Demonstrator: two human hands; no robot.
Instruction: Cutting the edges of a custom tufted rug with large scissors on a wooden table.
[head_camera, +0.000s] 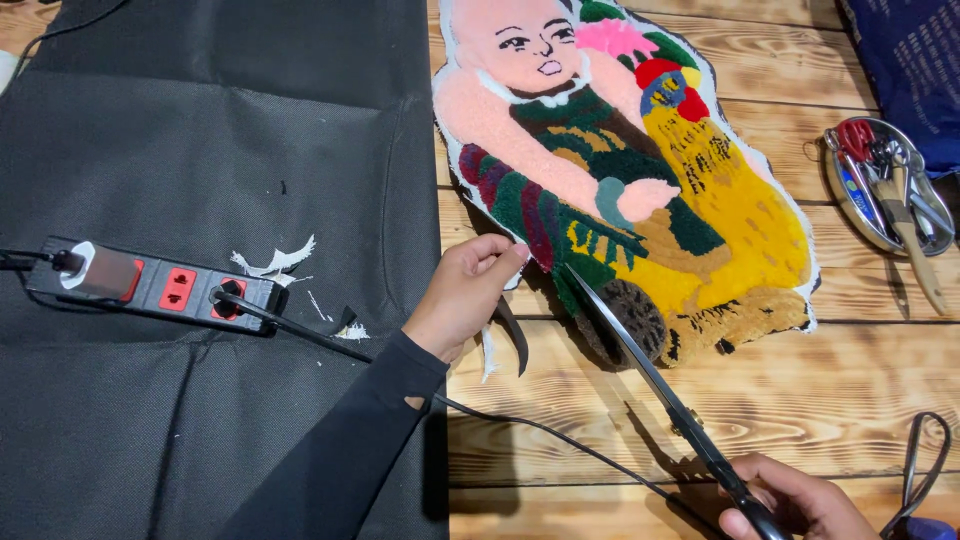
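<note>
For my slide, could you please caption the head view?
Left hand holds colourful tufted rug; right hand cuts its edge with long black scissors.

Camera: you have one view only, worn on your head.
Facing: it looks steeply down and forward over the light plank wooden table (800, 390).
Distance: close; your left hand (465, 292) sits near mid-frame, your right hand (795, 505) is cut by the bottom edge.
Frame left: a black fabric sheet (200, 130) fills that half.
Frame top: the colourful tufted figure rug (640, 170) runs out past the upper edge.
Frame right: a round metal tray of tools (845, 195) lies near the border.
Shared views: none, no second camera.
</note>
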